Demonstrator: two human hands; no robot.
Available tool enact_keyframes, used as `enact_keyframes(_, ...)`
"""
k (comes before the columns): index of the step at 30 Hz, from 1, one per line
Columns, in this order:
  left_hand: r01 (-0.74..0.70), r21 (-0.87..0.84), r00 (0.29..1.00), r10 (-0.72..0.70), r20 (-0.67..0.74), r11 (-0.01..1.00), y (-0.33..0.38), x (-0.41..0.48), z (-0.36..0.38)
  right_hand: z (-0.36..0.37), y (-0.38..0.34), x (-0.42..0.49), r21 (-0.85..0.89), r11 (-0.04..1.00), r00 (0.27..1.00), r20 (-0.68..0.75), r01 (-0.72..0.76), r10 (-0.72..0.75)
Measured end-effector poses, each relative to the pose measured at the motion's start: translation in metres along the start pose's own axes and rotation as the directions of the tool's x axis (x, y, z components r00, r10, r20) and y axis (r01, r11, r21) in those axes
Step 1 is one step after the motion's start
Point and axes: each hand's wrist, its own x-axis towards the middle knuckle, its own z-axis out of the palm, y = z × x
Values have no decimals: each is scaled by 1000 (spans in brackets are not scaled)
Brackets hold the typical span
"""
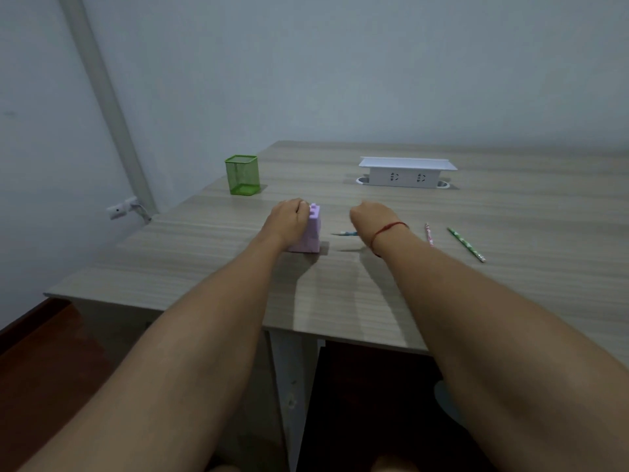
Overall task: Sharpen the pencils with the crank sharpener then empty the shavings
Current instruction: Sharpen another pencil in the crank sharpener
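Back and to the left of the crank sharpener (308,233) stands a green mesh cup (242,175), out of play for now. The left hand (289,218) sits on the sharpener's left side and top. Its fingers are curled over and gripping, so the lilac box is pinned to the worktop (340,301).

Just right of the sharpener, in the gap between the two hands, a blue pencil (344,234) pokes out. Its long axis runs roughly left to right, and the free end is aimed at the sharpener's right face, close but not touching. A shadow falls on the wood beneath it, so I take it to be lifted.

The right hand (372,221) is closed, with its fingers tucked behind the back of the hand. It seems to be pinching that pencil's far end, though I can't see the grip itself.

Further right of the sharpener, past the wrist, a pink pencil (429,235) and a green pencil (466,244) lie flat, well apart from it. Behind and right of it sits a white socket box (406,172).

As I judge it, the coming move is a short push leftward along the pencil's own axis, made by the right hand while the left braces. I can't make out the entry hole from here.
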Motion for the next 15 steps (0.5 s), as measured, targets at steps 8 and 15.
enact_keyframes(8, 58, 36, 996, -55, -75, 998, 6, 1, 8, 1, 37, -9, 109, 987, 993, -10, -118, 119)
enact_keyframes(15, 68, 35, 987, -62, -150, 997, 24, -7, 20, 3, 35, -10, 256, 946, 978, -14, -197, 207)
